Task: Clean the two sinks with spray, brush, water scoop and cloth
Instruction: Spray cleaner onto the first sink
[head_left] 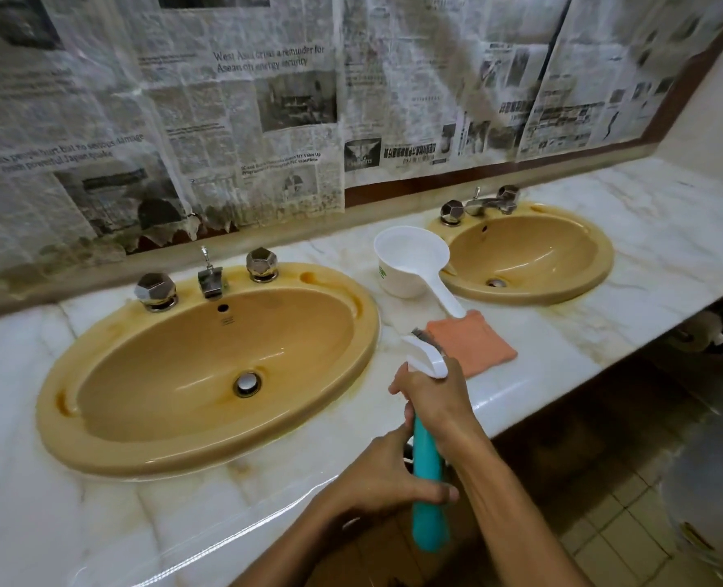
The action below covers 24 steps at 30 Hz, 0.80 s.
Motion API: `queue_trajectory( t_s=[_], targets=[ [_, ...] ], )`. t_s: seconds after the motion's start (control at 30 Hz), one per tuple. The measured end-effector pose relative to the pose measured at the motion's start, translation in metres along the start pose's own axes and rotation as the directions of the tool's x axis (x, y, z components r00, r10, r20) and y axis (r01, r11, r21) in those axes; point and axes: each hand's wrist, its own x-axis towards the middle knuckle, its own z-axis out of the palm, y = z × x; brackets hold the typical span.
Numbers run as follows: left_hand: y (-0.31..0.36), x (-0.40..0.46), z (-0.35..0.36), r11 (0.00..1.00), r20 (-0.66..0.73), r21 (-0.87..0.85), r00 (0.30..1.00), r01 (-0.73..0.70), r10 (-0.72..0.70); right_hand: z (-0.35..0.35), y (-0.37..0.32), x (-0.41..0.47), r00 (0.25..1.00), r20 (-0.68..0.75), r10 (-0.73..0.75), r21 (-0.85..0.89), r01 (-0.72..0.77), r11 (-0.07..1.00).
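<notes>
Both hands, right hand (433,400) and left hand (387,472), are gripping the spray bottle (427,472) at lower centre; spraying the left sink (207,366) is probably coming next.

On the newspaper sheets (232,103) covering the wall behind the sinks, several headlines can be read. "West Asia crisis a reminder for Asean on energy security" is printed near the upper middle. At the left, "Six people hurt but no serious damage from powerful Japan quake" is seen. Chinese characters are printed on the sheets to the right but cannot be made out. A small green mark on the white water scoop (410,260) is too small to be read.
</notes>
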Motion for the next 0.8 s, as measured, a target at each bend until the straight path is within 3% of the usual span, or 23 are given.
queue_trajectory(
  t_s=[0.4, 0.7, 0.8],
  targets=[
    [0.028, 0.043, -0.013, 0.993, -0.262, -0.115, 0.965, -0.01, -0.021, -0.015, -0.027, 0.067, 0.983, 0.154, -0.101, 0.004, 0.101, 0.995],
    [0.029, 0.052, -0.022, 0.989, -0.385, -0.141, 0.918, 0.05, -0.101, -0.002, -0.037, 0.091, 0.967, 0.248, 0.057, 0.117, -0.089, 0.989],
    [0.03, 0.055, -0.025, 0.988, -0.406, -0.141, 0.907, 0.061, -0.114, 0.004, -0.035, 0.102, 0.959, 0.282, 0.033, 0.106, -0.066, 0.992]
  ],
)
